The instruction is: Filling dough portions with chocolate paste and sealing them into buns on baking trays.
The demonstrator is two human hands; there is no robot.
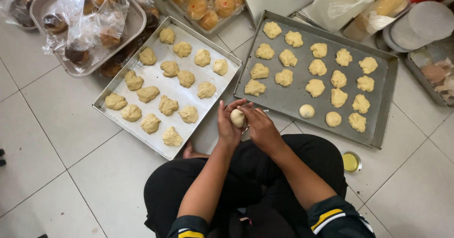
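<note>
I sit on a tiled floor and hold a pale dough ball (237,118) between both palms. My left hand (228,124) cups it from the left, my right hand (261,127) covers it from the right. Just beyond my hands lie two metal trays. The left tray (137,139) carries several rough dough lumps (168,105). The right tray (384,106) holds several rough lumps (315,87) and two smooth rolled balls (307,110) near its front edge.
A small round yellow-filled cup (351,162) sits on the floor by my right knee. At the back stand trays of bagged pastries (90,22), a tray of wrapped buns (208,4), a white container (336,4) and round lids (428,22).
</note>
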